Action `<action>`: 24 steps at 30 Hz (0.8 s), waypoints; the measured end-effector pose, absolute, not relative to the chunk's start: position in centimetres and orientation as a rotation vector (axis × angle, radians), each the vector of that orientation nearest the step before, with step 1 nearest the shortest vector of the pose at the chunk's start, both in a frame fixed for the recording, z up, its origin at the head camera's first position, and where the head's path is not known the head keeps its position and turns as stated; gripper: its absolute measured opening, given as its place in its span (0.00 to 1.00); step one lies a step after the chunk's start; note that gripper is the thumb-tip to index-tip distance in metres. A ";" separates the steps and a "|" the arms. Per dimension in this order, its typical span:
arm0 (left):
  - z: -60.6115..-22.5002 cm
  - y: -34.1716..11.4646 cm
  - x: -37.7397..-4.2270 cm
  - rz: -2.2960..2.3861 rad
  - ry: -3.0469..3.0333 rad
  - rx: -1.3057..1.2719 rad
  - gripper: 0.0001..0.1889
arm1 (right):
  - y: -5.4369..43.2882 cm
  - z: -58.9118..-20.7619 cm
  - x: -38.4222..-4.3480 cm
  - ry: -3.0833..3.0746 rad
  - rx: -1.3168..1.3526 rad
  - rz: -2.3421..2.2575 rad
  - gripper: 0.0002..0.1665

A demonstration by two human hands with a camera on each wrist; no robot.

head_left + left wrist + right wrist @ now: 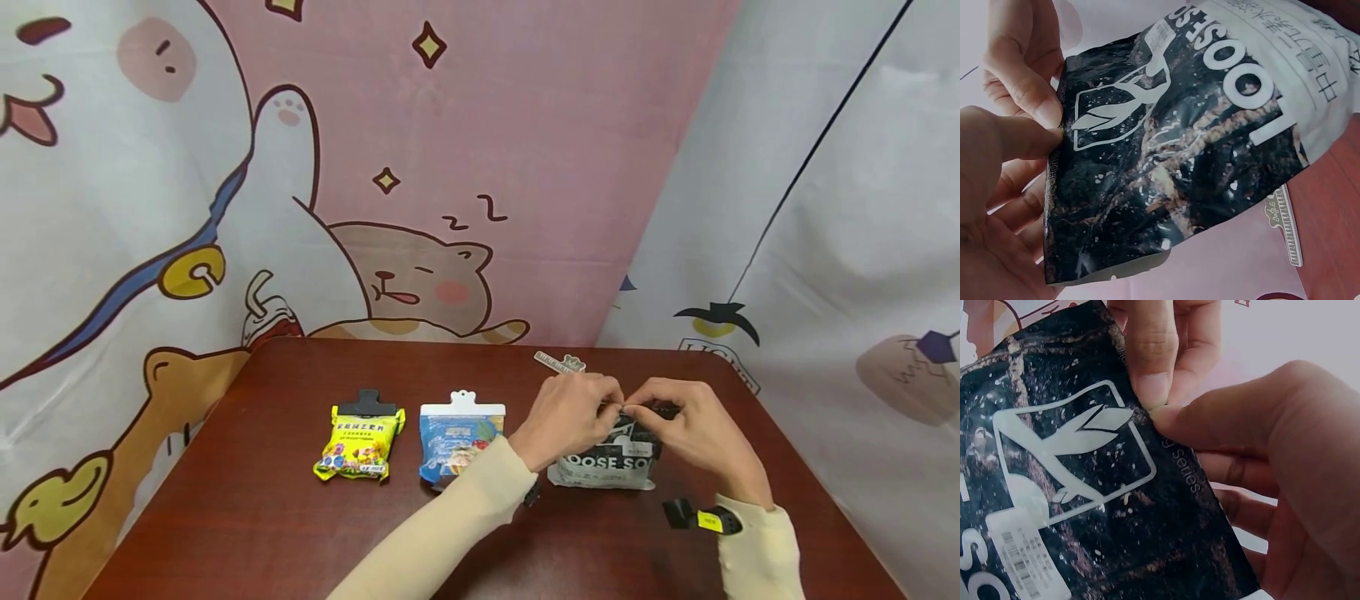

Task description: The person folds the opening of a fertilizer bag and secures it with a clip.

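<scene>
A black and white plastic bag printed "LOOSE SO…" stands on the right part of the table. My left hand pinches its top edge between thumb and fingers. Close beside it, my right hand pinches the same edge, with the two thumbs nearly meeting. Seen from the left wrist, the bag has a smooth, flattened dark upper part and a fuller pale lower part. In the right wrist view, the right thumb and fingers hold the edge from front and back. Whether that edge is sealed or cut, I cannot tell.
Behind the bag lies a white toothed bag clip with a bear-shaped end. To the left stand a blue bag under a white clip and a yellow bag under a black clip. A printed curtain hangs behind the table.
</scene>
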State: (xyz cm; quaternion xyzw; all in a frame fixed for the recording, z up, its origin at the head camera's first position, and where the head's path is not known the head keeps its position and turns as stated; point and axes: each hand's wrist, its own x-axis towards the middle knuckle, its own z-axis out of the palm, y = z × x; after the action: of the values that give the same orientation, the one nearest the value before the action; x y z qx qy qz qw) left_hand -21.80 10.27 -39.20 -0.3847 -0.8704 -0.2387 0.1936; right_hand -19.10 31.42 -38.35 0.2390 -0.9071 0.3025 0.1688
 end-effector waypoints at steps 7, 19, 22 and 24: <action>-39.2 10.0 -21.9 -0.792 -2.492 -1.074 0.03 | 32.1 -38.0 -19.0 -2.613 0.665 0.856 0.08; -39.4 9.2 -22.2 -0.917 -2.487 -1.081 0.03 | 32.8 -38.3 -19.1 -2.653 0.612 0.853 0.07; -39.5 9.2 -22.3 -0.903 -2.457 -1.078 0.04 | 32.8 -38.3 -19.1 -2.643 0.617 0.849 0.07; -39.6 9.3 -22.3 -0.893 -2.440 -1.074 0.04 | 32.7 -38.3 -19.1 -2.633 0.616 0.859 0.06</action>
State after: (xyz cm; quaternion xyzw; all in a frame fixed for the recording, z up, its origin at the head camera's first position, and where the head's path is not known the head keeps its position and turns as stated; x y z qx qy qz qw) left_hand -22.33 9.32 -39.57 -0.3769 -0.8560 -0.3134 0.1641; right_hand -19.11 32.72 -38.34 0.2146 -0.9173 0.2991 0.1515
